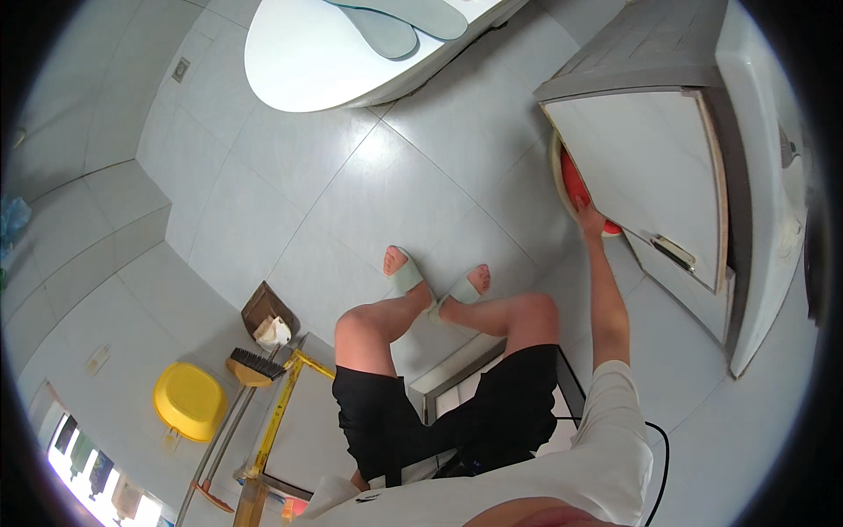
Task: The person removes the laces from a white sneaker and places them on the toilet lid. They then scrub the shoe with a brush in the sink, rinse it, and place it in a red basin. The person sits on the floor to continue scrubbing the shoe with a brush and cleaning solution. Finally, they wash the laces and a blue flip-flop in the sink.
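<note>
On the right, my right arm is stretched out to a red basin (574, 174) with a cream rim, which shows from behind the edge of a white cabinet door (639, 165). My right hand (589, 216) lies against the red surface near that door's lower corner. The door hides much of the basin and part of the fingers, so their grip is unclear. My left hand is out of view; only a bit of that arm shows beside my shorts.
Grey insoles (421, 23) lie on a white rounded tabletop (296, 72). At the lower left are a dustpan (260, 309), a broom (250, 369) and a yellow basin (190, 402) against the wall. A white sink (757, 217) juts out beside the cabinet. A black cable (665, 454) hangs behind me.
</note>
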Available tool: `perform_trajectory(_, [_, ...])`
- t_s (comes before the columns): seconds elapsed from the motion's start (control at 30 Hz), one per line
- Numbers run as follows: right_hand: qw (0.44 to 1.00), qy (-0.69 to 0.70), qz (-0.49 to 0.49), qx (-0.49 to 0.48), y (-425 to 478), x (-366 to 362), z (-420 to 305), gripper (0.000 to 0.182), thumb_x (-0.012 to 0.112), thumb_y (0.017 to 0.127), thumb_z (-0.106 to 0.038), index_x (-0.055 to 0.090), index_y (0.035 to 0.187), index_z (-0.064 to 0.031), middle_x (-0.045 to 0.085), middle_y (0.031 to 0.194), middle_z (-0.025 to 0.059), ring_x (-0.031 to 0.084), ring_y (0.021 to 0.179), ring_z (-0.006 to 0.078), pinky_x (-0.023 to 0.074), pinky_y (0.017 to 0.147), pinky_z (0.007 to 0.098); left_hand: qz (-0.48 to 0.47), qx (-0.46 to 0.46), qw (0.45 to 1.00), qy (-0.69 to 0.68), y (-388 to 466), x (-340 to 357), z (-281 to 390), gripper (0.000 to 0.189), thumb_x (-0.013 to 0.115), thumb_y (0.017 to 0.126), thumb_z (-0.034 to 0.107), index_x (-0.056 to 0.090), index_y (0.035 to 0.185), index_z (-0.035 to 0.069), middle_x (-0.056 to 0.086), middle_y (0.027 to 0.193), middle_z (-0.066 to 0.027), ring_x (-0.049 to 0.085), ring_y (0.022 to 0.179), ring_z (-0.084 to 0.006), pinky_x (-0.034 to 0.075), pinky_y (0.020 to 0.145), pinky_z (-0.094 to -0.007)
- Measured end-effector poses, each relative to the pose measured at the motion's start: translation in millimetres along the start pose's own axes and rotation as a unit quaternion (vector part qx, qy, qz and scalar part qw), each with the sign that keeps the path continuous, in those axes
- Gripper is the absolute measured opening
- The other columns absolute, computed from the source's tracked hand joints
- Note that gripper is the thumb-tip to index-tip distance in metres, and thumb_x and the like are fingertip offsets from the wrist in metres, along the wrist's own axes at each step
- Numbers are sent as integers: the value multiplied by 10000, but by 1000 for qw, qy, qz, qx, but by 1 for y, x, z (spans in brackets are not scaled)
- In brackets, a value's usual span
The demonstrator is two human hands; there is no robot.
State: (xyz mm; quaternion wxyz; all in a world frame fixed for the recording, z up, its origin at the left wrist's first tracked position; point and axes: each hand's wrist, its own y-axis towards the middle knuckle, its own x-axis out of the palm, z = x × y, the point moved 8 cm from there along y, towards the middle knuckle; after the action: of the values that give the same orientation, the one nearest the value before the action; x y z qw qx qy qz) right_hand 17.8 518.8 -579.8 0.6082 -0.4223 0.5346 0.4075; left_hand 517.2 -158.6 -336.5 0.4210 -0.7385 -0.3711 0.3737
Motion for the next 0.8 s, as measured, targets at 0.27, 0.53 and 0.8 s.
perform_trajectory(0.27, [989,94,-114,-19,-77,-110,-73,388,500,878,-201,500,1221,-19,620,814,227,603,726,399,471,654,497,-1,-13,999,31,-63,-25,-37,465,395,904,385,567,1113,6,618,1105,-199,588,1024,-342,451,876,-465])
perform_trajectory(0.53, [925,241,-252,-152,-196,-306,-207,302,579,768,-73,538,1067,-66,601,710,206,594,727,406,443,625,512,-15,-131,977,169,-90,-65,-107,459,381,914,374,560,1121,6,616,1114,-202,586,1037,-347,448,888,-471])
perform_trajectory(0.8, [838,296,-265,-375,-220,-596,-325,309,617,710,-32,566,1011,-77,638,774,163,616,779,376,471,619,479,-154,229,932,-236,-178,-177,152,814,304,820,730,573,1088,10,649,824,-93,618,744,-267,485,590,-370])
